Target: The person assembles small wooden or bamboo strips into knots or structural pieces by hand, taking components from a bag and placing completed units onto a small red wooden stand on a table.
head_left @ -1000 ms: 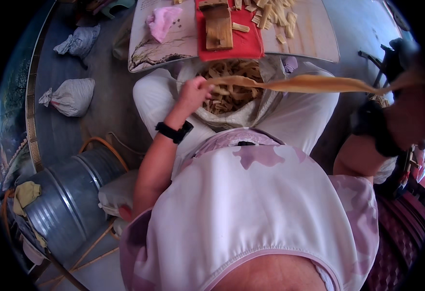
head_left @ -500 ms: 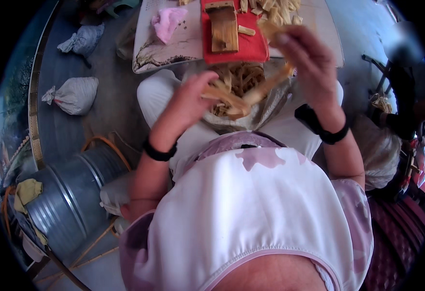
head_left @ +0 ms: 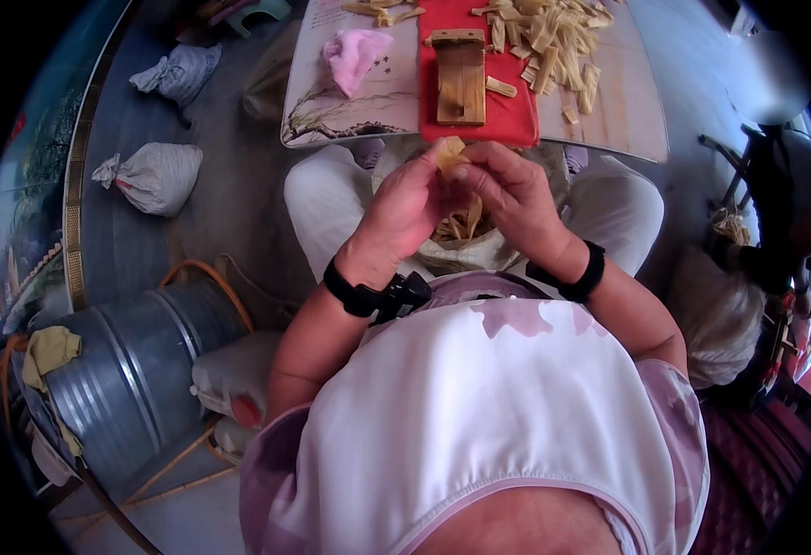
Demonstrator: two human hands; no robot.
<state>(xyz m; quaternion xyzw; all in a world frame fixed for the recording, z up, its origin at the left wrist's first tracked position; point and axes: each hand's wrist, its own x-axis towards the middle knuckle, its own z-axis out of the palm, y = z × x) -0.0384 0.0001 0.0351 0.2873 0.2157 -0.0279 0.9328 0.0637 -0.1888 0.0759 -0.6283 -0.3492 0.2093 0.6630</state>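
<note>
My left hand (head_left: 404,205) and my right hand (head_left: 519,192) meet just below the near edge of the table. Their fingers are closed on a pale yellow strip (head_left: 450,155), which shows between the fingertips; its lower part is hidden behind the hands. Beneath them, a whitish sack (head_left: 484,252) between my knees holds several tan, curled strips (head_left: 462,225). Ahead, a wooden block with a raised crossbar (head_left: 461,85) lies on a red cloth (head_left: 509,120). One short yellow piece (head_left: 501,87) rests beside the block.
A heap of yellow folded pieces (head_left: 553,46) covers the table's (head_left: 632,111) far right part. To its left lies a pink cloth (head_left: 355,57). Tied white sacks (head_left: 160,178) and a metal drum (head_left: 137,370) stand at left; another sack (head_left: 715,314) stands at right.
Both hands came together from wide apart, the right moving left and down. The long strip stretched between them no longer shows at length; a folded part sits at the fingertips.
</note>
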